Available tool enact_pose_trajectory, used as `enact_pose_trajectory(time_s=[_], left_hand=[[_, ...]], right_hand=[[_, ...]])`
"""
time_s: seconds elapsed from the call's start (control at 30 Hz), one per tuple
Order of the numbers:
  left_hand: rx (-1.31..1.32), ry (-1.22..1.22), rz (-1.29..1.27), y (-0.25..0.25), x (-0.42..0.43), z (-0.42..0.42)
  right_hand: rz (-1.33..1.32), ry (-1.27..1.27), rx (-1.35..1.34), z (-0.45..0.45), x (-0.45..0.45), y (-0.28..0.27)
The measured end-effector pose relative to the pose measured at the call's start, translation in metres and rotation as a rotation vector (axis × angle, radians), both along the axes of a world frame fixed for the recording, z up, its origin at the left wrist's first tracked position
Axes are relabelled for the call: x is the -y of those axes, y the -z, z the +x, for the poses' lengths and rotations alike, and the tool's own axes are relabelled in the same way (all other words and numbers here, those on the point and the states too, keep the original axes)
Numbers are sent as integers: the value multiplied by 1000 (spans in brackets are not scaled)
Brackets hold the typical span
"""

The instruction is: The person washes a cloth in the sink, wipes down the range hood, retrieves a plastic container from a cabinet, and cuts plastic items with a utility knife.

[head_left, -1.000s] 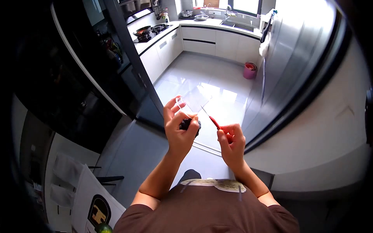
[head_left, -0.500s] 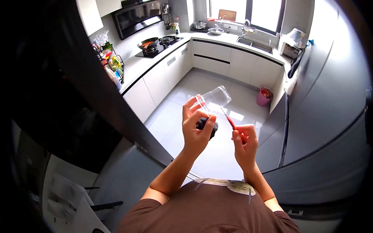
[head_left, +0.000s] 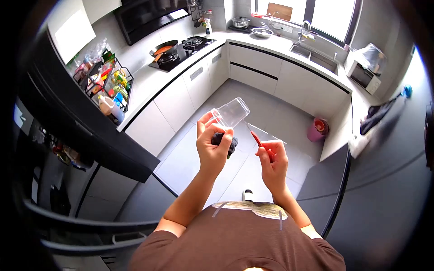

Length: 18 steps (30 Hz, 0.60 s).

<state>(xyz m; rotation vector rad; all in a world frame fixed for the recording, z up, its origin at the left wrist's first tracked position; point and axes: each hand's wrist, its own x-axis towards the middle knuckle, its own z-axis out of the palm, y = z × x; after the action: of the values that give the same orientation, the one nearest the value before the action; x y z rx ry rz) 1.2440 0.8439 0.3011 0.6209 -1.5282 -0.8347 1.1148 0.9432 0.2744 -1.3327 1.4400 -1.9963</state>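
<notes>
My left hand [head_left: 211,153] is closed around the rim end of a clear plastic cup [head_left: 233,112], which tilts up and to the right. The same hand holds a dark, bunched-up lump [head_left: 233,144] against its palm; it looks like cloth, but I cannot tell for sure. In my right hand [head_left: 274,167] is a slim red-handled tool [head_left: 257,138] with a thin metal shaft. Its tip points up and left, close to the cup's side; whether it touches the cup I cannot tell. Both hands are raised in front of my chest.
Ahead is a U-shaped kitchen counter [head_left: 147,92] with a gas stove [head_left: 181,54], a frying pan [head_left: 159,53] and a sink [head_left: 323,63]. A rack of bottles [head_left: 110,86] stands left. A pink bin [head_left: 316,132] sits on the floor, right. Dark cabinet fronts flank me.
My view has moved forward into the kitchen, so the counters look nearer. Both hands keep the same hold on the cup, the dark lump and the red-handled tool.
</notes>
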Motion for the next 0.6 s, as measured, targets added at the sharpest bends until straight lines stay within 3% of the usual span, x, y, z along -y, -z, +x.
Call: enact_pose_trajectory(time_s=[0.3, 0.6], left_hand=[[50, -129, -17, -5, 155, -66], [15, -146, -72, 7, 354, -94]], right_hand=[[142, -199, -37, -86, 174, -5], [151, -193, -108, -120, 381, 5]])
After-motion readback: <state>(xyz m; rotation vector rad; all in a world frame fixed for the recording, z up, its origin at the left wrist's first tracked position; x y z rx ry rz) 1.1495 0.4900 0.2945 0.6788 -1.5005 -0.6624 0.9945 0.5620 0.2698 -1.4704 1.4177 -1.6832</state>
